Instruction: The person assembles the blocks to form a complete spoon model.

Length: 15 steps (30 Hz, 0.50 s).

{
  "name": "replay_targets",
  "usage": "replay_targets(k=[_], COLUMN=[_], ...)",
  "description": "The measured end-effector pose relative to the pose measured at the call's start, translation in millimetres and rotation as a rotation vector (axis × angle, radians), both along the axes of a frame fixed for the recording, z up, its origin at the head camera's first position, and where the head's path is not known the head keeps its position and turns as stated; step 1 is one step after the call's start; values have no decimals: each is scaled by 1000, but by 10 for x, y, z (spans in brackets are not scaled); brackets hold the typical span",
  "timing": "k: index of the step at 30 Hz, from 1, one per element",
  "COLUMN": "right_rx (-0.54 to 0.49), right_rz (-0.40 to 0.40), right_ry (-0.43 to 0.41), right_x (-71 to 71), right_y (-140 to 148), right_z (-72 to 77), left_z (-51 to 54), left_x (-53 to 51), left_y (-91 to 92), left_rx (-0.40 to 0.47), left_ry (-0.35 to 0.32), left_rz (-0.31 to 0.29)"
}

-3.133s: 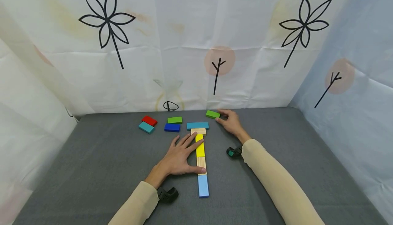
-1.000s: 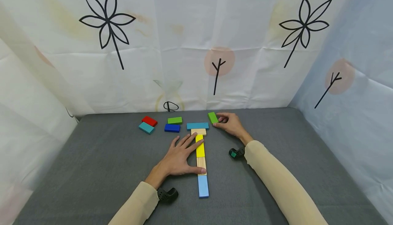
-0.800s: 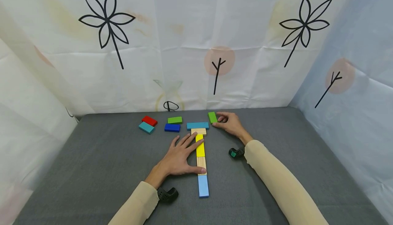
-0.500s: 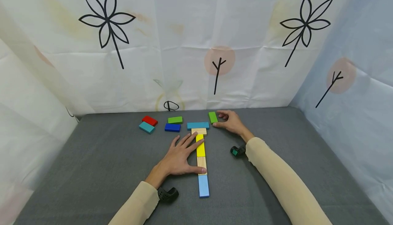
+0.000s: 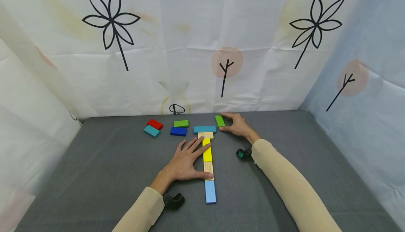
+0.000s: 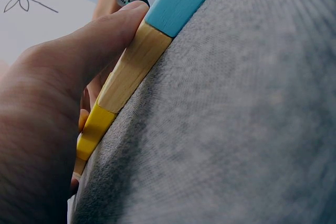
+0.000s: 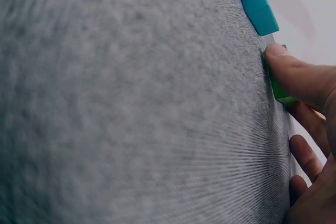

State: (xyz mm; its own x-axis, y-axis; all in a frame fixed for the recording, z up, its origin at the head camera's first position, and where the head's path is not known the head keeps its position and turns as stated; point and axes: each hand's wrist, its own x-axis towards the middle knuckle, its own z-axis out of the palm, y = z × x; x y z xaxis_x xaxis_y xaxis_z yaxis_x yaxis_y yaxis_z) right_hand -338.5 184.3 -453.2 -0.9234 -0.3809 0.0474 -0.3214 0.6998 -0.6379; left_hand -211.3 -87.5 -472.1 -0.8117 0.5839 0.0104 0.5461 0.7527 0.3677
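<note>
- Left grip (image 5: 186, 161): fingers spread wide, pinching nothing, laid over the yellow block (image 5: 207, 155), with the thumb at the lower wooden block (image 5: 208, 167).
- Right grip (image 5: 239, 126): narrow, holding the held green block (image 5: 219, 121) by its ends, thumb at the near one and forefinger at the far one.
- Far left of the left grip, on the grey counter (image 5: 110, 175): the red block (image 5: 155, 124), with the small teal block (image 5: 152, 131) just on its near side, both slanted.
- Beyond the left grip's fingertips, slightly leftward: the loose green block (image 5: 181, 123) and, nearer, the dark blue block (image 5: 178, 131), both lying crosswise.
- To the right of the left palm, in file from far to near: teal crosspiece (image 5: 205, 129) and upper wooden block (image 5: 206, 135), both crosswise; then the yellow block, lower wooden block and light blue block (image 5: 210, 192), all lengthwise.
- Principal relation: the held green block lies immediately left of the right grip, the nearer of the two. Its long axis runs away from the person, far end leaning slightly left, roughly square to the teal crosspiece. It sits beyond and right of that piece's right end, near but apart. Whether it bears fully on the counter cannot be told.
</note>
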Motion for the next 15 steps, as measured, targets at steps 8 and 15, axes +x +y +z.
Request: replay_targets(k=[8,15], right_rx=[-4,-33], right_rz=[12,9], right_ry=[13,16], right_x=[9,20], right_y=[-12,-20], right_z=[-4,6], left_z=[-21,-26], left_x=[-11,-10], left_y=[-10,-14], left_rx=[6,22], left_ry=[13,29], left_rz=[-8,-17])
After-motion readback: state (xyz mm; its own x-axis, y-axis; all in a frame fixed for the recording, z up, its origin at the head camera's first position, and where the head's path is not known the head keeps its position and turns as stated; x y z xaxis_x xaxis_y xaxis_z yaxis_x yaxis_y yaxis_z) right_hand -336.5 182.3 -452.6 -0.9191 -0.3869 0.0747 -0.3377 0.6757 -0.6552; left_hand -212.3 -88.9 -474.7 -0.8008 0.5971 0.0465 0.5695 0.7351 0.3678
